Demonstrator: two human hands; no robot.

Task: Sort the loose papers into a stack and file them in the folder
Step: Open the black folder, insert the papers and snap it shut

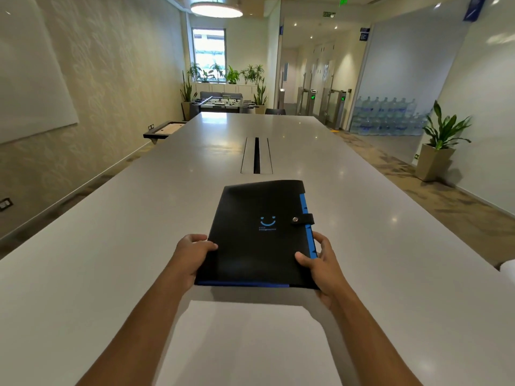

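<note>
A black folder (256, 240) with a blue smiley mark, blue side tabs and a snap strap fastened on its right edge is held over the long white table (111, 246). My left hand (189, 254) grips its near left edge, thumb on the cover. My right hand (323, 263) grips its near right edge by the blue tabs. Below the folder, between my forearms, a stack of white papers (245, 344) lies flat at the table's near edge.
A cable slot (257, 156) runs along the table's middle beyond the folder. A white object (508, 270) pokes in at the right edge. A potted plant (440, 146) stands on the floor to the right.
</note>
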